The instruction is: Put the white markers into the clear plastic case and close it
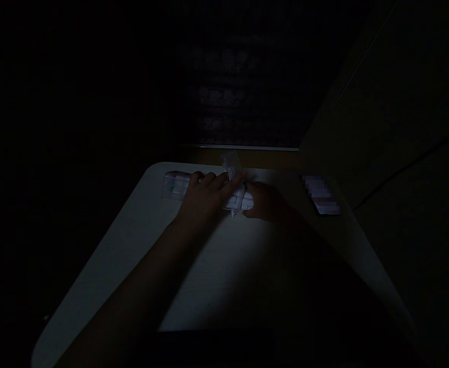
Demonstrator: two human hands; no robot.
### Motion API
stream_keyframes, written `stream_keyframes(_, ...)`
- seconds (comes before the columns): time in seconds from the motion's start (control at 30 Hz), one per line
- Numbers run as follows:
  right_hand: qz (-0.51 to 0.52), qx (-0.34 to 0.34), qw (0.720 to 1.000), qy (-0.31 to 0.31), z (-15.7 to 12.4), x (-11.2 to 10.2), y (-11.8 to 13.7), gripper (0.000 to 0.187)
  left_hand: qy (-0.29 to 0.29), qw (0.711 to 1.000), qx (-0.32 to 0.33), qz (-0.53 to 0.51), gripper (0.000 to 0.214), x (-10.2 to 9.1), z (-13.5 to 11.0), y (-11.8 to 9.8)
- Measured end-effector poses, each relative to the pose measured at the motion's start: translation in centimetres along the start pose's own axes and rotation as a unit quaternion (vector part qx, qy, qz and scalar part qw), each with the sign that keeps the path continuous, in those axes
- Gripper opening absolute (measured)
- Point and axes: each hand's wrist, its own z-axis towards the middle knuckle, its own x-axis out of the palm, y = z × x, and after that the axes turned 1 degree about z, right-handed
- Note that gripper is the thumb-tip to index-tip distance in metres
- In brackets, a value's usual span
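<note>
A clear plastic pack with slim, whitish, stick-like items in it lies across the far part of the white table. Their exact kind is too dark to tell. My left hand lies over the middle of the pack, fingers curled on its far side and the index finger reaching right. Around the pack's right end, my right hand is closed, with the white ends showing beside it. Between the two hands a crinkled clear plastic flap sticks up past the pack's far edge.
On the table's right side lies a phone with a blurred, lit screen. A dark cable runs off to the right. Beyond the table stands a dark panel or window with a pale bottom edge. The room is very dim.
</note>
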Motion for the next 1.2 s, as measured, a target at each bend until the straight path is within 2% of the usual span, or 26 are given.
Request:
stream_keyframes(0.23,-0.012,-0.007,1.000,0.001,0.0,0.2,0.0,0.040,-0.012,1.000,-0.004,-0.002,0.069,0.3,-0.2,0.2)
stream_keyframes(0.33,-0.011,-0.016,1.000,0.010,-0.2,0.1,-0.5,0.048,-0.010,1.000,-0.014,-0.005,0.071,0.2,-0.3,0.4)
stream_keyframes(0.47,-0.010,-0.026,1.000,-0.004,0.1,0.5,0.4,0.055,-0.003,1.000,-0.014,-0.007,0.070,0.1,-0.3,0.4)
stream_keyframes(0.6,-0.008,-0.013,1.000,-0.020,0.4,0.8,1.2,0.046,-0.004,1.000,-0.014,-0.012,0.068,0.0,-0.4,0.4)
stream_keyframes(0.7,-0.003,-0.016,1.000,-0.017,0.3,0.6,0.8,0.043,0.003,1.000,-0.010,-0.013,0.067,-0.1,-0.5,0.7)
stream_keyframes(0.9,0.004,-0.035,0.999,-0.002,-0.2,0.2,-0.5,0.053,0.027,0.999,-0.034,-0.010,0.074,-0.5,-0.9,1.6)
stream_keyframes(1.03,-0.001,-0.050,0.999,-0.005,0.0,0.7,0.2,0.062,0.027,0.999,-0.025,-0.007,0.072,-0.5,-0.9,1.3)
stream_keyframes(1.2,-0.014,-0.036,0.999,-0.017,0.3,1.0,0.8,0.048,0.028,1.000,-0.013,-0.003,0.071,-0.3,-0.8,0.9)
